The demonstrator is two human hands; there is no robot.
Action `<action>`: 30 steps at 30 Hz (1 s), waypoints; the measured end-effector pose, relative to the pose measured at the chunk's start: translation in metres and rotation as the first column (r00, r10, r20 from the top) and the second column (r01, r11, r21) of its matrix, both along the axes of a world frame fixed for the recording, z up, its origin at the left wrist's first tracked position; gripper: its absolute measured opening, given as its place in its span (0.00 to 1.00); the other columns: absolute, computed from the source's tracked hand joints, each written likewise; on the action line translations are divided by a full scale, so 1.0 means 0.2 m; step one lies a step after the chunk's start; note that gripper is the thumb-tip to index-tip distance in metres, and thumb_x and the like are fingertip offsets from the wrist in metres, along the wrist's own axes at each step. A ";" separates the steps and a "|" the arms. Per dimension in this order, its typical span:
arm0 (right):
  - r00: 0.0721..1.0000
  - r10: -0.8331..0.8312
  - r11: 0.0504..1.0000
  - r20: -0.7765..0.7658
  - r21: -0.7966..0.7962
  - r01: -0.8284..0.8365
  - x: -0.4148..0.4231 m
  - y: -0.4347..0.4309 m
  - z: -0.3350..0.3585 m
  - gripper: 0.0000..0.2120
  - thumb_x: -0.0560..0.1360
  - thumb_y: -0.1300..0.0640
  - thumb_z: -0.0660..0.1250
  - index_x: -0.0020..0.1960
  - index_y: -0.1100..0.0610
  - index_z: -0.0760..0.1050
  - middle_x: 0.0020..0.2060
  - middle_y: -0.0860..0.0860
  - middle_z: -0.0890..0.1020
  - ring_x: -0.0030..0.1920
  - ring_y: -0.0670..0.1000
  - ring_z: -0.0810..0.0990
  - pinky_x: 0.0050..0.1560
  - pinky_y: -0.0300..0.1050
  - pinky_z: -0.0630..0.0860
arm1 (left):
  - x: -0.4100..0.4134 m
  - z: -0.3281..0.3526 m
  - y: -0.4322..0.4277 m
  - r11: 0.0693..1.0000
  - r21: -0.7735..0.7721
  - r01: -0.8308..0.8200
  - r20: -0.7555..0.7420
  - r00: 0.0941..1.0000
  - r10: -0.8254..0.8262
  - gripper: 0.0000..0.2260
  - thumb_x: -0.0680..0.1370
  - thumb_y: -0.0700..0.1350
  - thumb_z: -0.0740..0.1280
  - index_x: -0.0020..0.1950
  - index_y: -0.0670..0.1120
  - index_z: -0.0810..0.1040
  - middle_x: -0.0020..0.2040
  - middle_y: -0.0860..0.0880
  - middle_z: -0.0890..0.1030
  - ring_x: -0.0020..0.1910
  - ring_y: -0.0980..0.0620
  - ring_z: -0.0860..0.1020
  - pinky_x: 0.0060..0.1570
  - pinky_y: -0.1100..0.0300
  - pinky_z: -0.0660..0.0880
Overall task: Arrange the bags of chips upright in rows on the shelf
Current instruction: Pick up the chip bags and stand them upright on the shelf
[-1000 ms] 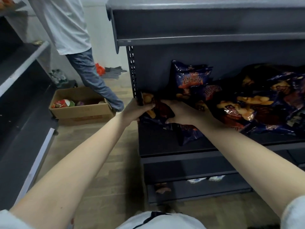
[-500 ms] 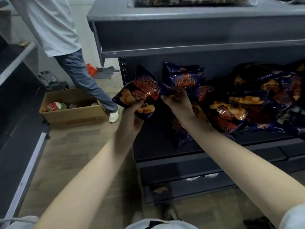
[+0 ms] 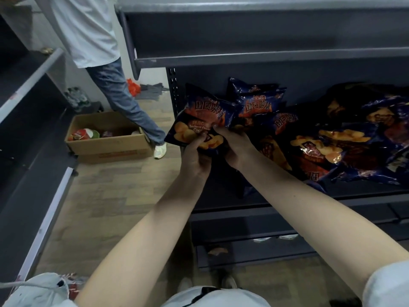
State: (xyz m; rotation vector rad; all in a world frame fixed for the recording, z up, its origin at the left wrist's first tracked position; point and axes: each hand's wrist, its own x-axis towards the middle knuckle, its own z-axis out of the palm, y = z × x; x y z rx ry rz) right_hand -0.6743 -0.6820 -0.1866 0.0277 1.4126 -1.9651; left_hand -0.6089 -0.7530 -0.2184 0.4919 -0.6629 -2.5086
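Observation:
A dark blue and red chip bag [image 3: 200, 117] is held upright in front of the left end of the dark shelf [image 3: 221, 196]. My left hand [image 3: 195, 155] grips its lower edge from below. My right hand [image 3: 235, 146] pinches its lower right corner. Behind it, one bag [image 3: 256, 100] stands upright against the shelf's back wall, with another [image 3: 285, 120] leaning beside it. A heap of tumbled bags [image 3: 345, 142] covers the right part of the shelf.
A person in a white shirt and jeans [image 3: 115, 85] stands at the left beside an open cardboard box [image 3: 110, 142] on the wooden floor. Another dark shelving unit [image 3: 28, 129] lines the left side. An upper shelf [image 3: 265, 56] overhangs the bags.
Both hands lifted the bag off the shelf floor a second ago and turned it upright. It now sits a little lower and closer to the standing bags.

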 end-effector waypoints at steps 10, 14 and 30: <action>0.992 -0.038 0.999 -0.121 -0.012 0.037 -0.08 0.03 0.08 0.19 0.72 0.63 0.71 0.62 0.62 0.73 0.53 0.57 0.81 0.51 0.54 0.82 0.45 0.46 0.80 | 0.05 0.04 -0.09 0.978 -0.174 -0.113 0.203 0.968 0.148 0.23 0.71 0.42 0.71 0.65 0.47 0.70 0.53 0.49 0.79 0.50 0.53 0.78 0.47 0.60 0.75; 0.964 -0.023 0.992 -0.267 0.113 0.054 -0.13 0.07 0.09 0.19 0.72 0.63 0.71 0.61 0.64 0.73 0.56 0.59 0.80 0.56 0.56 0.80 0.58 0.52 0.77 | 0.09 0.12 -0.29 0.691 -0.723 -0.011 0.240 0.934 0.266 0.23 0.72 0.44 0.72 0.63 0.49 0.67 0.61 0.49 0.74 0.60 0.49 0.76 0.57 0.54 0.75; 0.782 0.201 0.938 -0.590 0.345 0.019 -0.10 0.04 -0.02 0.19 0.73 0.58 0.70 0.62 0.57 0.73 0.57 0.54 0.80 0.57 0.53 0.79 0.62 0.54 0.74 | 0.02 0.19 -0.34 0.497 -0.789 0.362 0.502 0.846 0.181 0.18 0.73 0.47 0.72 0.60 0.44 0.76 0.56 0.43 0.80 0.54 0.46 0.79 0.59 0.48 0.75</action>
